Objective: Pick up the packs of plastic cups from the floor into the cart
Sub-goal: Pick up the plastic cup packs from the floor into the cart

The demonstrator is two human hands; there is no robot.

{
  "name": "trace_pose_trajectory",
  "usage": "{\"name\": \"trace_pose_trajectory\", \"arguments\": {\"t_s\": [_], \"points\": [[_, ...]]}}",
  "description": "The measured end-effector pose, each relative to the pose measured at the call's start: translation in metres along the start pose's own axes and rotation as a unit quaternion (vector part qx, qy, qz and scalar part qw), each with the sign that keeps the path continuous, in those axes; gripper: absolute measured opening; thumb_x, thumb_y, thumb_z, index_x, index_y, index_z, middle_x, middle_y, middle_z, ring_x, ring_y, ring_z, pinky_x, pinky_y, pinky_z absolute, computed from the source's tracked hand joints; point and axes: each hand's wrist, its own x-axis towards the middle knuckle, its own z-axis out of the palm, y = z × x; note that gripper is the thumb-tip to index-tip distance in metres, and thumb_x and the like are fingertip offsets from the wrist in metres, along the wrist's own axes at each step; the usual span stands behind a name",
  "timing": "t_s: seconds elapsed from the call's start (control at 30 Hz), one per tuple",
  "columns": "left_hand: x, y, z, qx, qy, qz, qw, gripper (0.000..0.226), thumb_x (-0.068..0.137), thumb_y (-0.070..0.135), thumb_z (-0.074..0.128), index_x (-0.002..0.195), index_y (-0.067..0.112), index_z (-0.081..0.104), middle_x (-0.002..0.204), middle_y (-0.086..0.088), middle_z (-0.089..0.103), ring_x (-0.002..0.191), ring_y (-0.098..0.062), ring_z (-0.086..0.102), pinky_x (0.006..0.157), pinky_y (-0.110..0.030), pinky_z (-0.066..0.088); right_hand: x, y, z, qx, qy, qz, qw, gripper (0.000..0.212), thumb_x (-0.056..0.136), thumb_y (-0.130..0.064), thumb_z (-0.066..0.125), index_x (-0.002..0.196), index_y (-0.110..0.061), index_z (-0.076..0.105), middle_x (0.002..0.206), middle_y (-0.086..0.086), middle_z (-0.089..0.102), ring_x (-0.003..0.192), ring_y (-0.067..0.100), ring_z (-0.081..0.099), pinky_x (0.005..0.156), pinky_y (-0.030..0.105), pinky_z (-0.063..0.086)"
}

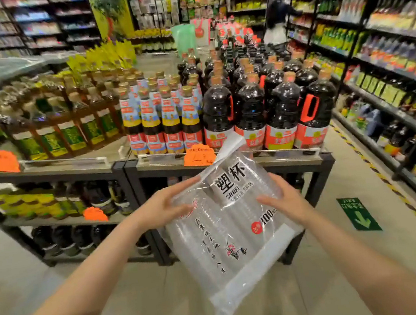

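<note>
So you're holding one pack of plastic cups [230, 223] up in the air with both hands, out in front of you over the floor [146, 297]. It's tilting, top end leaning far and right, bottom end hanging near you. Your left hand [164, 206] is pressing on the pack's left edge, fingers mostly straight and spread across the clear wrap. Your right hand [285, 200] is doing the same on the right edge, fingers lying flat over the front. Can't tell what the thumbs are doing behind it. Just past the pack, a display table [255, 160] is sitting loaded with dark sauce bottles [278, 105] and oil bottles [70, 122]. A green arrow sticker [358, 214] is lying on the floor to your right.
</note>
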Motion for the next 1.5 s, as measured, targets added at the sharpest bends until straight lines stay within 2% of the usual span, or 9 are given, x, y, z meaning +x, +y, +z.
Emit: {"name": "trace_pose_trajectory", "arguments": {"t_s": [0.3,0.43,0.57,0.67,0.77,0.93,1.13,1.3,1.5], "points": [[-0.173,-0.093,-0.141,0.163,0.171,-0.111,0.965,0.069,0.087,0.043,0.062,0.143,0.051,0.023,0.143,0.013,0.043,0.125,-0.006,0.044,0.106,-0.038,0.04,0.027,-0.124,0.209,-0.026,-0.07,-0.1,0.992,0.069,0.064,-0.058,0.077,0.123,-0.044,0.044,0.109,-0.021,0.064,0.103,0.005,0.06,0.09,0.033,0.048],[-0.252,-0.135,-0.189,0.153,0.343,-0.191,0.907,0.096,0.075,0.07,0.059,0.15,0.023,0.022,0.146,-0.007,0.038,0.134,-0.021,0.035,0.111,-0.04,0.03,0.035,-0.174,0.294,0.0,-0.08,-0.123,0.989,0.062,0.07,-0.046,0.078,0.121,-0.043,0.043,0.106,-0.026,0.059,0.098,-0.001,0.058,0.088,0.031,0.046],[-0.326,-0.168,-0.214,0.059,0.455,-0.292,0.839,0.095,0.084,0.053,0.061,0.152,0.017,0.006,0.159,-0.007,0.011,0.145,-0.022,0.016,0.116,-0.035,0.015,0.04,-0.206,0.382,0.018,-0.106,-0.111,0.988,0.063,0.071,-0.048,0.076,0.124,-0.038,0.044,0.107,-0.019,0.061,0.103,0.01,0.059,0.09,0.036,0.048],[-0.371,-0.186,-0.222,-0.028,0.467,-0.292,0.834,0.111,0.07,0.068,0.061,0.15,0.035,-0.008,0.16,0.004,0.0,0.134,-0.011,0.03,0.108,-0.036,0.034,0.044,-0.225,0.444,0.042,-0.129,-0.107,0.985,0.066,0.072,-0.051,0.075,0.128,-0.035,0.043,0.112,-0.014,0.06,0.105,0.012,0.059,0.091,0.037,0.048],[-0.405,-0.209,-0.225,-0.09,0.476,-0.301,0.822,0.101,0.082,0.05,0.065,0.147,0.044,-0.012,0.159,0.007,0.005,0.132,-0.017,0.039,0.102,-0.039,0.043,0.05,-0.242,0.507,0.081,-0.168,-0.086,0.979,0.062,0.078,-0.044,0.072,0.13,-0.028,0.042,0.113,-0.012,0.057,0.103,0.011,0.058,0.086,0.034,0.049],[-0.44,-0.245,-0.257,-0.059,0.493,-0.34,0.799,0.084,0.093,0.042,0.051,0.15,0.033,-0.01,0.149,0.024,-0.002,0.136,-0.001,0.013,0.103,-0.016,0.014,0.076,-0.277,0.608,0.091,-0.217,-0.069,0.97,0.064,0.078,-0.047,0.072,0.13,-0.022,0.044,0.125,-0.003,0.057,0.111,0.017,0.058,0.098,0.045,0.047],[-0.478,-0.3,-0.352,0.0,0.564,-0.363,0.742,0.079,0.092,0.052,0.049,0.153,0.028,0.006,0.158,0.013,0.009,0.144,-0.008,0.013,0.111,-0.025,0.013,0.16,-0.322,0.746,0.053,-0.321,-0.086,0.942,0.092,0.058,-0.081,0.064,0.132,-0.03,0.047,0.124,-0.006,0.06,0.111,0.018,0.06,0.096,0.047,0.049],[-0.505,-0.345,-0.437,-0.001,0.599,-0.39,0.699,0.076,0.09,0.053,0.053,0.151,0.033,0.012,0.156,0.016,0.016,0.143,-0.007,0.019,0.109,-0.023,0.016,0.198,-0.396,0.835,0.019,-0.366,-0.115,0.923,0.073,0.083,-0.058,0.06,0.14,-0.018,0.037,0.135,-0.004,0.048,0.121,0.017,0.047,0.099,0.038,0.039],[-0.543,-0.396,-0.513,0.003,0.612,-0.415,0.673,0.074,0.09,0.055,0.049,0.151,0.036,0.012,0.156,0.021,0.011,0.142,-0.004,0.017,0.112,-0.027,0.016,0.235,-0.445,0.942,0.004,-0.404,-0.127,0.906,0.078,0.084,-0.06,0.055,0.144,-0.018,0.031,0.142,0.0,0.043,0.127,0.025,0.044,0.101,0.04,0.038]]}}
